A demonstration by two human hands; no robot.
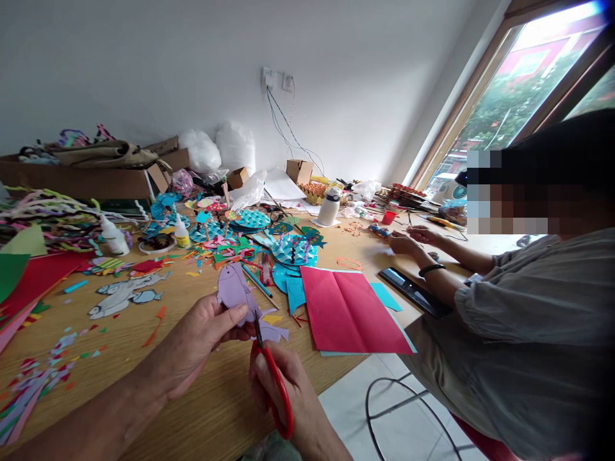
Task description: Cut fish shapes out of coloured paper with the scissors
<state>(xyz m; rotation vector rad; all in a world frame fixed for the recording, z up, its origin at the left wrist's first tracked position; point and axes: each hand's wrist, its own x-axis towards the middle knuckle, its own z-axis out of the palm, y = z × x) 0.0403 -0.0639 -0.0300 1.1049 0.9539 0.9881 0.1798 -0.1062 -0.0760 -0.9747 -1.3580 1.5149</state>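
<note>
Pinching the purple paper fish (232,287) between thumb and fingers of the left hand (211,323), just above the desk (206,392) and near its front edge. Gripping red-handled scissors (284,392) with the curled fingers of the right hand (293,378), with blades at the fish's 5 o'clock end.

Already rounded at the head and drawn with an eye; apparently trimmed along the back. Judged unfinished toward the tail, given the scissors there. At 4 o'clock, see more purple paper (275,333) with a forked end; cannot tell, joined or separate.

Farther out, at 9 o'clock, find white paper fish (113,298), cut out and laid flat. At 2 o'clock, see a blue honeycomb ornament (293,250) with small fish on top, seemingly complete or nearly so. At 3 o'clock, note a red sheet (355,310), creased and apparently uncut. At 10 o'clock, find squeeze bottles (114,238), probably of glue. Beyond, at 2 o'clock, see a co-worker's hands (406,241), close together above the desk; cannot tell, holding what.
</note>
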